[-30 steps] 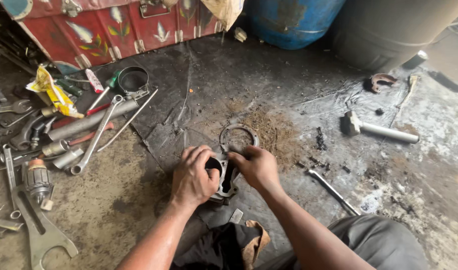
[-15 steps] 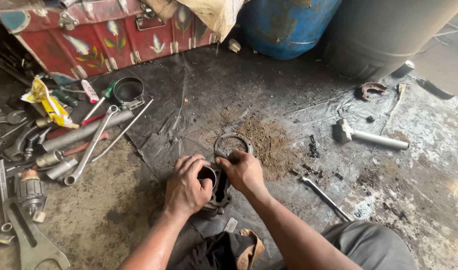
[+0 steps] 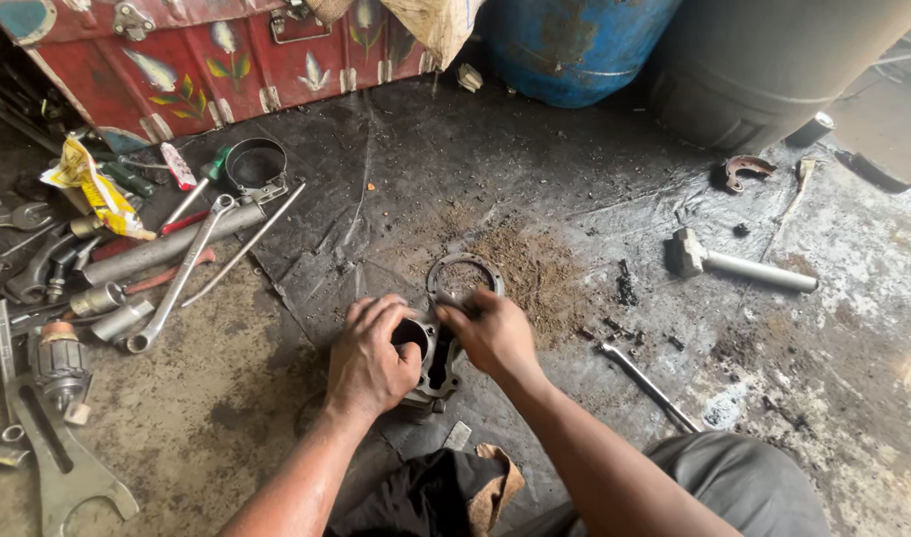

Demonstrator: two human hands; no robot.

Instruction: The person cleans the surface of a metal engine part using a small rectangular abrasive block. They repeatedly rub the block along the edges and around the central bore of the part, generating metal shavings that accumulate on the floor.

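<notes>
Both hands have stayed on the engine part (image 3: 430, 360) on the floor, left hand (image 3: 371, 360) cupped over it, right hand (image 3: 493, 333) now pinching its upper edge just below the ring gasket (image 3: 464, 277)

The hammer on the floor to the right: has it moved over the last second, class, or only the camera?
No. The hammer keeps its place beside the dark scattered debris and below the curved rusty piece; only the view shifted.

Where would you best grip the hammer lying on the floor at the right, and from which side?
Probably by the pale handle, from above. The hammer lies flat on the dark floor, its head pointing left and the long straight handle running right with bare floor on both sides. The right hand is the nearer one, though it is now on the metal engine part.
</notes>
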